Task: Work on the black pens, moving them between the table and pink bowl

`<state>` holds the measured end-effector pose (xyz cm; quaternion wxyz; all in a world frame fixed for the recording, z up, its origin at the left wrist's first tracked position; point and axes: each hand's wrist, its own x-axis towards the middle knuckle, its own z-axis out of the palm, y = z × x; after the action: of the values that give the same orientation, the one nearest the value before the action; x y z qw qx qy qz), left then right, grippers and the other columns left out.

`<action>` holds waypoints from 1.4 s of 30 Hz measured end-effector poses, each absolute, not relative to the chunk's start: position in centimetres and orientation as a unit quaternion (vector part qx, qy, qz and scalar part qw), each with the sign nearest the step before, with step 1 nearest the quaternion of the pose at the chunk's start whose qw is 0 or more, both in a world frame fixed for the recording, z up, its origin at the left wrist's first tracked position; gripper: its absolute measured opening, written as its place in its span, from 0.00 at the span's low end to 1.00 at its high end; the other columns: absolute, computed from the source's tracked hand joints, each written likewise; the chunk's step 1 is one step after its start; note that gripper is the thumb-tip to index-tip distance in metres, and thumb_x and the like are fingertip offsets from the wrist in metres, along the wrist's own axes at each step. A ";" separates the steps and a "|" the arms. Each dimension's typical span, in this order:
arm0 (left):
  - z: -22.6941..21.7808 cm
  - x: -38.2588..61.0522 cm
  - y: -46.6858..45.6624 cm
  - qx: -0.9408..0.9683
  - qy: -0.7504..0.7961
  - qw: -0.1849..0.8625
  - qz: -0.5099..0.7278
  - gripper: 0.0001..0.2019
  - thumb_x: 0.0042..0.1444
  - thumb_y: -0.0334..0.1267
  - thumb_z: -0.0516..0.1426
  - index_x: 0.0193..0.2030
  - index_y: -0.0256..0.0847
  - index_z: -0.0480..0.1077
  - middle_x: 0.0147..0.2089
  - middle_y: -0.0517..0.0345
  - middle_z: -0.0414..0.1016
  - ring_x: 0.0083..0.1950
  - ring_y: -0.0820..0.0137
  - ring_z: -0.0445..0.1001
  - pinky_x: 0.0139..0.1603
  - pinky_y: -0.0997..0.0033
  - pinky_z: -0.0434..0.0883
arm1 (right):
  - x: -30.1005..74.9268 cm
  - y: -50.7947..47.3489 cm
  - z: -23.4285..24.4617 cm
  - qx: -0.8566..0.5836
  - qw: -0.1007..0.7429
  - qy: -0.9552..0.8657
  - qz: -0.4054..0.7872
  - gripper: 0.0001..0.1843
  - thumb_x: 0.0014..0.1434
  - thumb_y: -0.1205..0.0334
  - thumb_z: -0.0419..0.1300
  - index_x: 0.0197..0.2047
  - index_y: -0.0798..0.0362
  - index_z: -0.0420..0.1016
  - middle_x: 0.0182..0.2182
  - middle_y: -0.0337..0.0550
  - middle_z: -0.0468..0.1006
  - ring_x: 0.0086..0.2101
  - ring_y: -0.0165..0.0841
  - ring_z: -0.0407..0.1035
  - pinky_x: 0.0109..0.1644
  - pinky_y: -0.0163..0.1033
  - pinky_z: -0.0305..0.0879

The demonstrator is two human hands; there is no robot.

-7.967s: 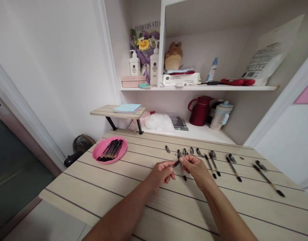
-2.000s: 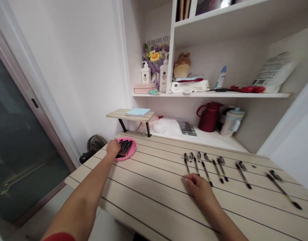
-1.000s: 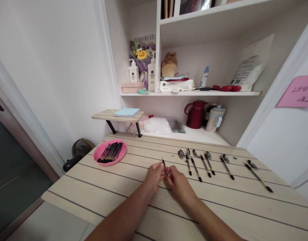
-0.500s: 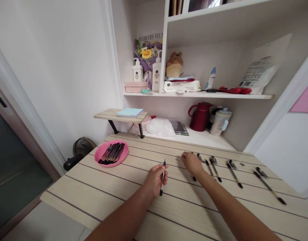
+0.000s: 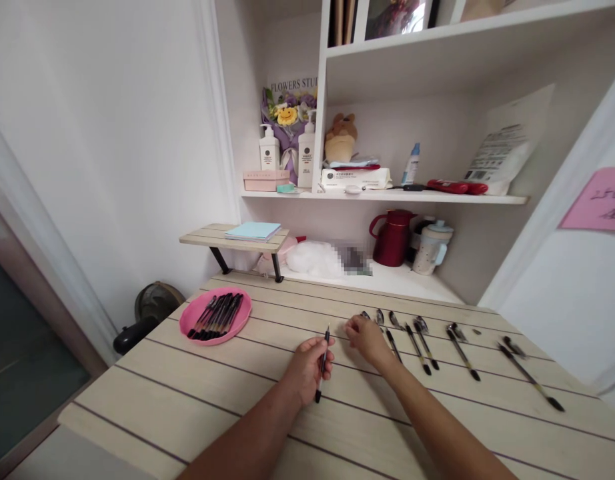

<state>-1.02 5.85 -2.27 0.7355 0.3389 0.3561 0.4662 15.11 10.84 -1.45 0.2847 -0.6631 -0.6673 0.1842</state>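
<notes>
My left hand [image 5: 315,367] is closed around a black pen [image 5: 323,365], its pale tip pointing up and its dark end down. Just to the right, my right hand [image 5: 365,339] has thumb and fingers pinched together close above the table; what they hold, if anything, is hidden. Right of that hand lie several black pens [image 5: 463,353] with small dark shiny pieces [image 5: 420,325] near their far ends; I cannot tell what these pieces are. A pink dish [image 5: 245,320] at the left of the table holds several more dark pens [image 5: 216,317] side by side.
The slatted wooden table [image 5: 227,393] meets a white shelf unit at the back. A small raised stand [image 5: 202,236] bears blue paper [image 5: 255,230]. Behind are a red jug [image 5: 393,239], a pale cup [image 5: 432,248] and a white plastic bag [image 5: 312,259]. A small dark bit [image 5: 476,331] lies among the pens.
My right hand has moved left, closer to the pen in my left hand, uncovering more of the pens and dark pieces. The pen's tip looks paler now. The view has shifted slightly.
</notes>
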 end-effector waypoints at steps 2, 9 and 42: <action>-2.2 -0.9 5.7 0.341 0.356 0.738 0.460 0.19 0.43 0.44 0.60 0.41 0.35 0.67 0.23 0.62 0.65 0.20 0.81 0.60 0.21 0.79 0.51 | 15.2 9.4 -1.6 -0.653 0.331 -0.637 0.241 0.12 0.54 0.57 0.50 0.27 0.55 0.70 0.17 0.40 0.72 0.19 0.29 0.65 0.23 0.33 0.56; -2.4 -0.6 5.2 0.376 0.347 0.735 0.445 0.19 0.43 0.45 0.60 0.40 0.35 0.68 0.23 0.61 0.66 0.19 0.81 0.60 0.20 0.79 0.51 | 15.2 5.3 -1.9 -0.518 0.545 -0.379 0.540 0.13 0.40 0.56 0.63 0.29 0.56 0.71 0.15 0.32 0.65 0.15 0.22 0.55 0.17 0.29 0.48; -2.6 -0.3 5.1 0.464 0.342 0.732 0.364 0.18 0.45 0.44 0.59 0.41 0.37 0.66 0.24 0.63 0.68 0.17 0.81 0.61 0.16 0.80 0.53 | 15.7 4.1 -1.2 -0.405 0.614 -0.282 0.616 0.13 0.39 0.63 0.69 0.28 0.56 0.70 0.22 0.40 0.74 0.22 0.25 0.67 0.23 0.28 0.65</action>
<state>-0.30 5.13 -2.65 0.7319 0.4636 0.3416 0.3644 15.74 4.06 -1.22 0.6141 -0.4053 -0.2817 0.6158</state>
